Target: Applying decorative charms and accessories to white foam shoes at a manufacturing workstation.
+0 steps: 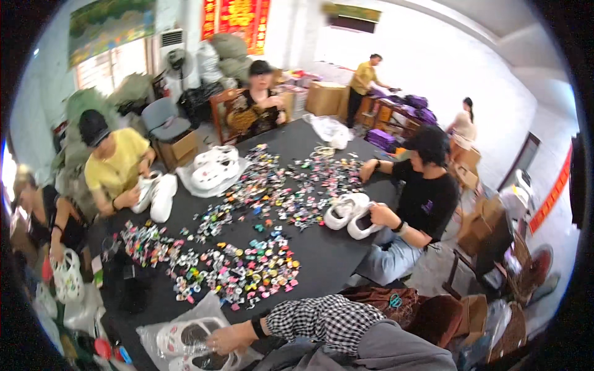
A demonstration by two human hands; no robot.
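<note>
From the lower right my right arm reaches in, with a black-and-white checked sleeve and a black band at the wrist. My right hand point(230, 339) is closed on the edge of a white clog point(185, 337), one of a pair lying in a clear plastic bag point(154, 337) at the table's near edge. Its fingertips are partly hidden against the shoe. Coloured charms are visible on the clog's upper. My left hand is out of the picture. Beyond the bag spreads a big heap of small multicoloured shoe charms point(235, 272).
Around the black table point(315, 272) sit several people; one at the right touches white clogs point(349, 213), another at the left holds a white pair point(154, 195). More white clogs point(213, 170) rest on plastic. Two people stand at the back near purple bundles point(383, 139) and cardboard boxes point(325, 98).
</note>
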